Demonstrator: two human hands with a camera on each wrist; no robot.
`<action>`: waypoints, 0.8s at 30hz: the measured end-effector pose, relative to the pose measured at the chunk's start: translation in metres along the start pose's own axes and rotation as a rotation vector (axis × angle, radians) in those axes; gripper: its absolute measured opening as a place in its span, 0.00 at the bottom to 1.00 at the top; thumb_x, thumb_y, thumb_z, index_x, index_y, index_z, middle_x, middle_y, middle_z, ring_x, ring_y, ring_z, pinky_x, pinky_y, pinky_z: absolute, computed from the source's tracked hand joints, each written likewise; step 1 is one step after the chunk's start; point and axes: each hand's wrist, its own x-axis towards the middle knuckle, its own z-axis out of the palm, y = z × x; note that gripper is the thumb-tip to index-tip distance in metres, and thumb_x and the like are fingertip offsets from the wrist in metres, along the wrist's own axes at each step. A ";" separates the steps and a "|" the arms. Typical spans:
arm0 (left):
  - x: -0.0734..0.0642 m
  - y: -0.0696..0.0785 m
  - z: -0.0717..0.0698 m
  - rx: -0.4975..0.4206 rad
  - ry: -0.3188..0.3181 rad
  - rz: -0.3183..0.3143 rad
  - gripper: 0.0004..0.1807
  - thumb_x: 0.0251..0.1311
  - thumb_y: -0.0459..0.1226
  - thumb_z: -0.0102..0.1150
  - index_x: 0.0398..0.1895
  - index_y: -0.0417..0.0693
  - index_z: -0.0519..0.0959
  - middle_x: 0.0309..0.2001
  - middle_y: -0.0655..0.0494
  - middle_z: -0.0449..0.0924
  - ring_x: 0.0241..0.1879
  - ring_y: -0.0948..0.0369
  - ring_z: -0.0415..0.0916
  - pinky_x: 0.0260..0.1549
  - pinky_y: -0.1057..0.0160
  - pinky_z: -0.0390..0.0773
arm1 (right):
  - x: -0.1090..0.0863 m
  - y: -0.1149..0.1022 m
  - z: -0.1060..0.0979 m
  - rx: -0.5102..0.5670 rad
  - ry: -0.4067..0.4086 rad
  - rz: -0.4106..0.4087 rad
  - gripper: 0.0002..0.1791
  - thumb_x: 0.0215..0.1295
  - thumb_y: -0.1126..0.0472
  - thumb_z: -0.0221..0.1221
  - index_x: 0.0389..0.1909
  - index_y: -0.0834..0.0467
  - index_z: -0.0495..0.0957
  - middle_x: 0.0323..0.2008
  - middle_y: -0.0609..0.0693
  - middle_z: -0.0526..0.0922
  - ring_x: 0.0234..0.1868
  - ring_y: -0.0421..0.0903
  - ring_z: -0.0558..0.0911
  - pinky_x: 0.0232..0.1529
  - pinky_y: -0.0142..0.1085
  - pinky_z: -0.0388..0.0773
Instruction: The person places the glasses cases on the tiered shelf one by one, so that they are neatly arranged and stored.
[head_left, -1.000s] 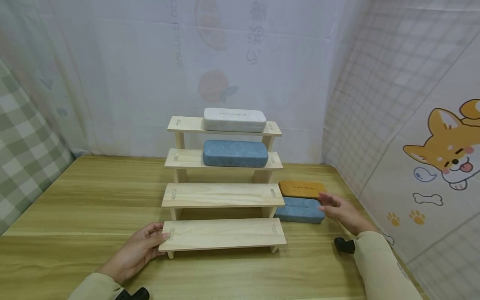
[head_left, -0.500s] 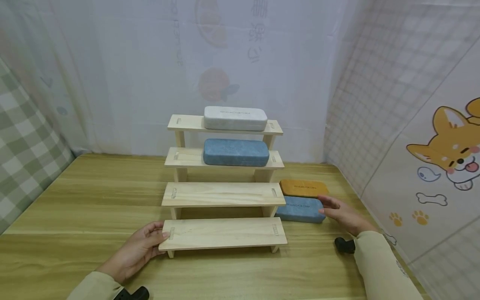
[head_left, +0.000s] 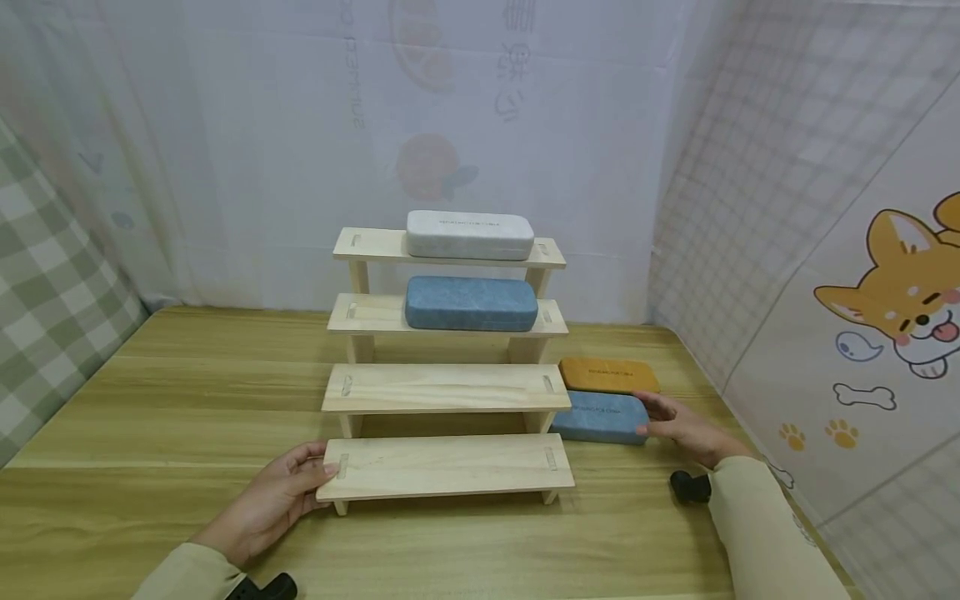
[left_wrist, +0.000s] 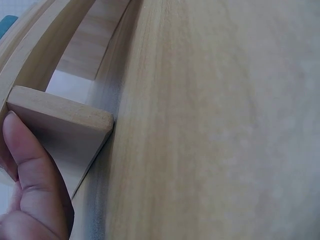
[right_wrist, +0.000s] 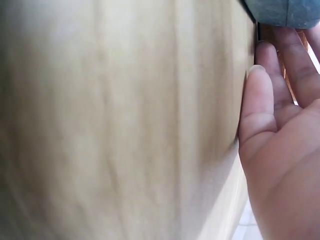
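Note:
A pale wooden step stand [head_left: 447, 390] with stacked tiers rests on the table. My left hand [head_left: 273, 500] holds the left end of its lowest step, thumb at the edge; in the left wrist view the thumb [left_wrist: 32, 165] lies against the end support. At right, a blue glasses case [head_left: 600, 417] lies on the table, partly hidden by the stand. My right hand [head_left: 686, 429] is at its right end, fingers extended around the far corner. In the right wrist view the fingers [right_wrist: 295, 65] reach beside the blue-grey case [right_wrist: 287, 11], thumb near the table.
A white glasses case [head_left: 470, 236] sits on the top step and another blue case [head_left: 471, 304] on the step below. An orange case [head_left: 609, 375] lies behind the table's blue case. Cloth hangs at the back, and a patterned wall sheet [head_left: 825, 333] rises at right.
The right hand's fingers have shifted slightly around the end of the blue case. The left hand keeps its hold on the stand, and the cases stay in place.

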 end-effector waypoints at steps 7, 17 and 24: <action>-0.001 0.000 0.000 0.013 0.009 0.002 0.36 0.69 0.36 0.52 0.68 0.25 0.45 0.50 0.51 0.71 0.43 0.63 0.75 0.41 0.63 0.78 | 0.001 -0.004 0.000 -0.070 0.031 -0.009 0.48 0.60 0.62 0.65 0.72 0.71 0.46 0.70 0.74 0.48 0.70 0.69 0.49 0.64 0.59 0.56; -0.001 0.001 0.001 0.015 0.012 -0.004 0.36 0.69 0.36 0.52 0.68 0.25 0.46 0.49 0.52 0.72 0.43 0.63 0.75 0.40 0.63 0.78 | 0.001 -0.006 0.004 -0.115 0.045 -0.012 0.50 0.56 0.64 0.68 0.72 0.71 0.47 0.68 0.75 0.51 0.68 0.70 0.53 0.60 0.55 0.63; -0.002 0.001 0.001 0.022 0.002 0.001 0.37 0.69 0.36 0.52 0.68 0.24 0.45 0.49 0.52 0.73 0.43 0.63 0.76 0.41 0.63 0.78 | 0.002 -0.005 0.008 -0.160 0.078 -0.022 0.47 0.53 0.65 0.70 0.69 0.72 0.52 0.63 0.73 0.60 0.63 0.66 0.61 0.55 0.46 0.69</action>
